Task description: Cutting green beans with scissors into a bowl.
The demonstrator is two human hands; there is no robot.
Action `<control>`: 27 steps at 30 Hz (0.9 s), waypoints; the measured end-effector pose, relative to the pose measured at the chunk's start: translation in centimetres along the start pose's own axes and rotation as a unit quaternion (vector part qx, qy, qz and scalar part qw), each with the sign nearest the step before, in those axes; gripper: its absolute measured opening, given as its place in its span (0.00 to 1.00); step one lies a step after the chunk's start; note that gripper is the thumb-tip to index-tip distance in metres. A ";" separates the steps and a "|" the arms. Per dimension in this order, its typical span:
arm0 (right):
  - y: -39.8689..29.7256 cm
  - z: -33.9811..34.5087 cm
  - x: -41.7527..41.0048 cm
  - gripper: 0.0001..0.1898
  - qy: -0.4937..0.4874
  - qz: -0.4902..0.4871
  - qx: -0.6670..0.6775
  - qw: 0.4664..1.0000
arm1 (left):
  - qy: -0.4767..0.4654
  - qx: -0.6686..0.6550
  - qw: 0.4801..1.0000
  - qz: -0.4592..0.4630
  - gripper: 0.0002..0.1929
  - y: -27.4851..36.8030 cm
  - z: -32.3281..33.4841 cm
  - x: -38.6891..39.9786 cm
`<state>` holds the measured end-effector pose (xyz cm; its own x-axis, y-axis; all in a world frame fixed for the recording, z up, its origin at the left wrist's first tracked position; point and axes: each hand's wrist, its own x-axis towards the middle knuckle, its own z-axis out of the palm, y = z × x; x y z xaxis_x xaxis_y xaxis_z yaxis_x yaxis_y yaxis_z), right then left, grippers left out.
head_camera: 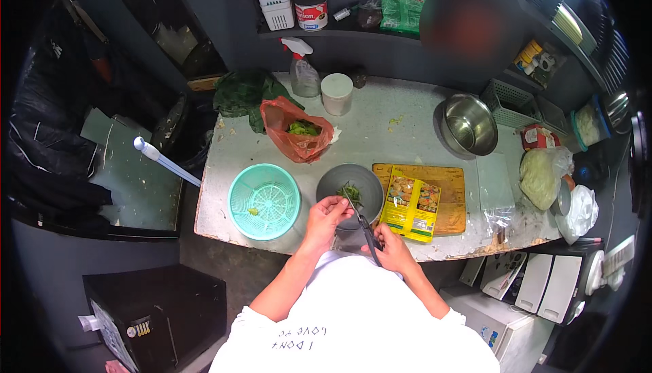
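Scissors with dark handles (369, 238) are in my right hand (395, 251), their blades pointing up and left over a grey bowl (374, 184). At the bowl's near left edge, my left hand (326, 223) has thumb and fingertips pinched together beside the blade tips; whatever they pinch is too small to make out. Cut green leaf pieces (351, 194) lie in the bowl. To the left stands a turquoise plastic colander (285, 184) with a small yellow-green piece in it. Behind, an open red plastic bag (310, 151) holds green leaves (304, 127).
A yellow food packet (410, 205) lies on a wooden cutting board (453, 195) right of the bowl. Farther back are a steel bowl (471, 128), a white tub (336, 95) and a spray bottle (304, 75). Plastic bags of food (540, 177) line the table's right end.
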<state>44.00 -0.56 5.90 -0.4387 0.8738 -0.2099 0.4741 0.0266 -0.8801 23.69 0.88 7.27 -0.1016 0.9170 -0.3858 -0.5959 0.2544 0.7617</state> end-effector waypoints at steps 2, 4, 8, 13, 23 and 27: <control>0.0 -0.2 -0.1 0.25 -0.004 0.009 -0.008 1.000 | 0.011 -0.003 1.000 0.002 0.08 0.0 -0.2 0.0; 0.0 -0.3 -0.1 0.25 -0.007 0.018 -0.016 1.000 | 0.018 0.000 1.000 0.010 0.09 0.2 -0.4 0.2; 0.0 -0.6 -0.2 0.25 -0.004 -0.017 -0.002 1.000 | 0.037 0.038 0.998 0.034 0.12 0.6 -0.1 0.1; -0.7 -0.9 -0.1 0.27 -0.028 -0.015 -0.018 0.999 | 0.029 0.052 0.997 0.039 0.11 0.4 -0.1 0.2; -0.3 -0.3 0.3 0.25 -0.016 -0.016 -0.026 0.999 | 0.011 0.019 1.000 0.003 0.11 -0.1 -0.5 0.4; -0.3 -0.1 0.1 0.24 -0.005 -0.023 -0.026 0.999 | 0.008 0.009 1.000 -0.017 0.11 -0.1 -0.5 0.3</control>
<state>43.90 -0.42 6.16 -0.4683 0.8661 -0.1750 0.4924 0.0914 -0.8655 23.33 1.01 6.84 -0.0938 0.9028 -0.4197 -0.5850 0.2911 0.7570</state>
